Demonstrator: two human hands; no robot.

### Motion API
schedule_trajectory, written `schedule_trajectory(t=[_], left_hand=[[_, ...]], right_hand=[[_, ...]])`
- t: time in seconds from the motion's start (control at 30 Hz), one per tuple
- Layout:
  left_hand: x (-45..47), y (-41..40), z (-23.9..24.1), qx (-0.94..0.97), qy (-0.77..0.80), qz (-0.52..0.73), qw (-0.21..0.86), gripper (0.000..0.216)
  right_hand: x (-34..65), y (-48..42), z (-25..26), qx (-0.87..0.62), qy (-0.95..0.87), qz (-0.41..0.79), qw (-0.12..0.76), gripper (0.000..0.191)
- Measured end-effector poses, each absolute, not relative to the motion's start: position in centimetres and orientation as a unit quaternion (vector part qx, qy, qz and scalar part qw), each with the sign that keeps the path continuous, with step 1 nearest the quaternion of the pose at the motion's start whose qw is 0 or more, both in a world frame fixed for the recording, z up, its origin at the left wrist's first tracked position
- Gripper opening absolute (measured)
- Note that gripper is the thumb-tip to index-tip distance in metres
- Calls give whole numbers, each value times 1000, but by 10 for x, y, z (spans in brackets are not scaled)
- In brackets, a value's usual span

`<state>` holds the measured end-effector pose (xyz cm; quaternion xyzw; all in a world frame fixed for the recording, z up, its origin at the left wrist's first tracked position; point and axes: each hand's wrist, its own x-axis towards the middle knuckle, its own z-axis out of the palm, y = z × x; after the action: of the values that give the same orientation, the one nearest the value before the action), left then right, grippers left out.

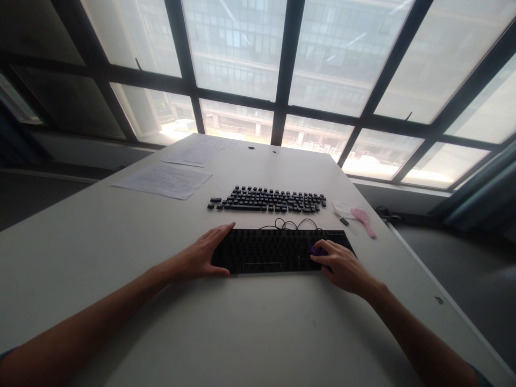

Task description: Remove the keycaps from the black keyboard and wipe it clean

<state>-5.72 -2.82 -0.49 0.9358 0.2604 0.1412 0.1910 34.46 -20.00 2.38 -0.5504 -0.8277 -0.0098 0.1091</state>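
A black keyboard base (266, 251), its keycaps off, lies flat on the white table before me. My left hand (209, 252) spans its left end, thumb at the front edge and fingers at the back edge. Over the right part of the base, my right hand (336, 263) is closed on a small purple lump (318, 251) and presses it against the keyboard. Fingers cover most of the lump, so its exact kind is unclear. Behind the base, loose black keycaps (274, 199) stand in rows laid out like a keyboard.
The keyboard's cable (288, 223) curls behind the base. At the right lie a pink brush (364, 222), a small tool with a black handle (343, 220) and a clear plastic bag (341, 208). Paper sheets (163, 180) lie at the back left of the table (250, 328).
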Motion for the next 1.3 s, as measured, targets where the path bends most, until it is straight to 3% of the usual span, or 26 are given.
schedule_trajectory(t=[0.37, 0.67, 0.8, 0.9, 1.17, 1.3], left_hand=[[-58, -27, -9, 935, 265, 142, 188, 116], [-58, -26, -9, 933, 269, 135, 196, 116], [-58, -26, -9, 933, 270, 136, 196, 115], [-58, -26, -8, 933, 269, 137, 195, 117], [-58, -26, -9, 932, 266, 148, 199, 117], [-58, -26, -11, 933, 267, 141, 195, 117]], right_hand=[[341, -202, 13, -551, -825, -24, 124, 34], [336, -189, 3, -598, -677, -13, 429, 30], [318, -186, -1, -570, -753, 23, 329, 43], [313, -185, -8, -565, -775, 33, 282, 37], [301, -170, 0, -545, -740, -18, 394, 32], [258, -150, 6, -533, -770, -6, 350, 37]])
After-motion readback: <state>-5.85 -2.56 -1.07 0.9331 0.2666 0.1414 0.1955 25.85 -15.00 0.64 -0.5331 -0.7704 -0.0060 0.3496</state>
